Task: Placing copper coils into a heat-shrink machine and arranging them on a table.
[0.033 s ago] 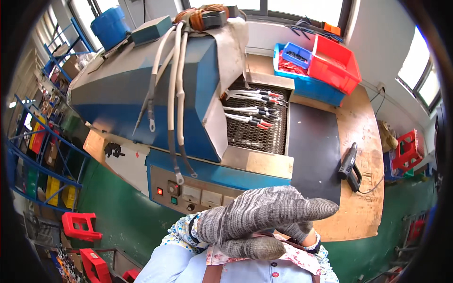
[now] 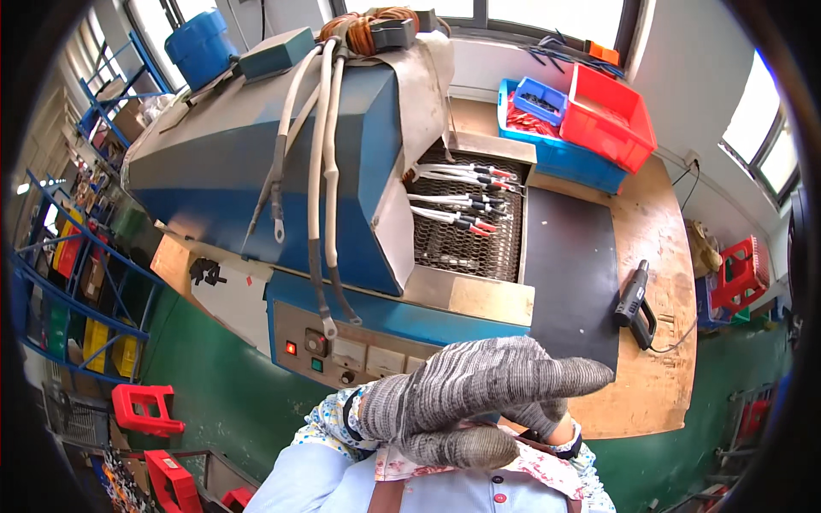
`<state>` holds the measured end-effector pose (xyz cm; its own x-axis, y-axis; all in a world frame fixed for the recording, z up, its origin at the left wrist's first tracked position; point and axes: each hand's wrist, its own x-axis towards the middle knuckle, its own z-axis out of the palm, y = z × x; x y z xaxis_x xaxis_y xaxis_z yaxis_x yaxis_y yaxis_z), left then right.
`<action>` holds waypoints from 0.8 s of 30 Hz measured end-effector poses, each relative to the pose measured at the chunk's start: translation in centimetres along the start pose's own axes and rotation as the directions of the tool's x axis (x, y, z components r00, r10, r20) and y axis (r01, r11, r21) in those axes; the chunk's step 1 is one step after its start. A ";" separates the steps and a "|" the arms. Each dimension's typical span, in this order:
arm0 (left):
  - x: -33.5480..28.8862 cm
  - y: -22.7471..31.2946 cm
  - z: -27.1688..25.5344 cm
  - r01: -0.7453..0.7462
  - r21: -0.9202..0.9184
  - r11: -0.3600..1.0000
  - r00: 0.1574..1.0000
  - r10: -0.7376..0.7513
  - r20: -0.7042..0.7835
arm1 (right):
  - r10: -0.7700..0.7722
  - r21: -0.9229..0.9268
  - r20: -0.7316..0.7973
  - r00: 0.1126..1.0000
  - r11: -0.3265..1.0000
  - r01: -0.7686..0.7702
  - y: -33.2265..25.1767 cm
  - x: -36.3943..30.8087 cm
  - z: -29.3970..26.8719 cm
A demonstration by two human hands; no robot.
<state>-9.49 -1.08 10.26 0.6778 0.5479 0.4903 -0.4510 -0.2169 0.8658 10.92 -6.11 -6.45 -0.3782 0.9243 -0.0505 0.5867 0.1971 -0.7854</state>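
My left hand [image 2: 470, 389], in a grey knitted glove, is held in front of my body. Its fingers stretch out to the right, with the thumb apart below them, and nothing shows in it. Behind it is my right hand [image 2: 547, 416], also in a grey glove; most of it and its fingers are hidden. Beyond the hands stands a blue conveyor heating machine [image 2: 402, 308]. On its metal mesh belt [image 2: 453, 244] lie several white cables [image 2: 453, 199] with red or black sleeves at their ends. Thick cables [image 2: 321, 197] with metal lugs hang over the machine's hood.
A heat gun [image 2: 634, 306] lies on the wooden table [image 2: 667, 376], beside a black mat [image 2: 571, 265]. Blue and red bins [image 2: 607, 115] sit at the back right. Red stools [image 2: 147, 410] stand on the green floor at the left, near blue shelving [image 2: 81, 321].
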 end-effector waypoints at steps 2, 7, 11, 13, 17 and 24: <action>-0.6 -0.1 -1.5 0.092 -0.014 0.996 0.996 -0.091 0.016 | -0.085 -0.173 0.022 0.996 0.981 0.087 -2.6 1.9 -1.3; 0.8 -5.6 -3.7 0.220 0.105 0.970 0.969 -0.205 -0.138 | -0.216 0.009 -0.161 0.963 0.976 0.220 0.3 5.3 -2.0; -3.1 -14.9 -8.0 0.422 0.329 0.845 0.883 -0.302 -0.359 | 0.041 0.343 -0.210 0.977 0.939 0.035 1.6 8.9 -1.8; -4.4 -17.1 -9.1 0.510 0.258 0.821 0.843 -0.416 -0.341 | 0.027 0.277 -0.308 0.951 0.959 0.063 2.6 9.2 -1.4; -4.8 -18.0 -10.5 0.366 -0.342 0.865 0.779 -0.486 -0.396 | -0.122 0.023 -0.532 0.838 0.987 0.159 3.1 9.0 -0.1; -5.3 -18.9 -11.6 0.239 -0.510 0.827 0.780 -0.476 -0.407 | -0.140 0.027 -0.553 0.822 0.982 0.186 2.8 8.8 -0.2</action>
<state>-11.33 9.45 -9.85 0.5071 0.8590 -0.0704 -0.5068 0.3632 0.7818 9.41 2.61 -8.95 0.0025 0.9123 0.4096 0.4865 0.3567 -0.7975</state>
